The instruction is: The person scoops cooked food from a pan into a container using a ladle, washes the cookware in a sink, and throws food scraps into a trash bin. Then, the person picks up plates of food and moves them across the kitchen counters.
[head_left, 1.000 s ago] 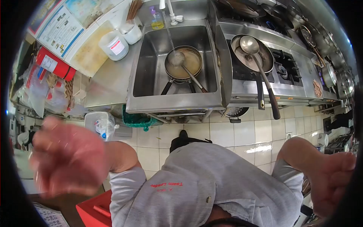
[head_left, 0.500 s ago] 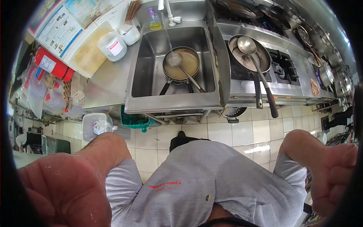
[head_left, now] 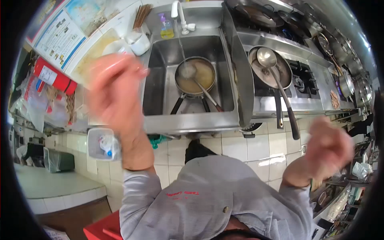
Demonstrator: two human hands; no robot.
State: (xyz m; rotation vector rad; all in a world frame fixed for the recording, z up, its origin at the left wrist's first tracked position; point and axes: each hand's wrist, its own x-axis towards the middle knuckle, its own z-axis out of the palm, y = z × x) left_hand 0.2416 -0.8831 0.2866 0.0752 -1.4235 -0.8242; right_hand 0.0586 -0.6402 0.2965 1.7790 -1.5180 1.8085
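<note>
My left hand (head_left: 114,90) is raised in front of the counter left of the sink (head_left: 192,123), smeared by motion. No object shows in it. My right hand (head_left: 330,148) hovers over the floor in front of the stove, also blurred, its fingers unclear. In the sink sits a pan (head_left: 204,77) holding cloudy liquid, with a ladle (head_left: 204,90) resting in it. Water runs from the white tap (head_left: 179,12) into this pan. On the stove, a second ladle (head_left: 267,57) lies across a frying pan (head_left: 283,74), both handles jutting past the front edge.
A soap bottle (head_left: 166,29) and a white container (head_left: 139,43) stand behind and left of the sink. A metal divider (head_left: 242,80) separates sink from stove. A plastic bin (head_left: 94,146) sits on the floor at left. More pans (head_left: 256,14) crowd the back burners.
Both hands have moved from close to the camera, low at the sides, forward and inward. My left hand now covers part of the counter. The view has shifted slightly; water keeps running.
</note>
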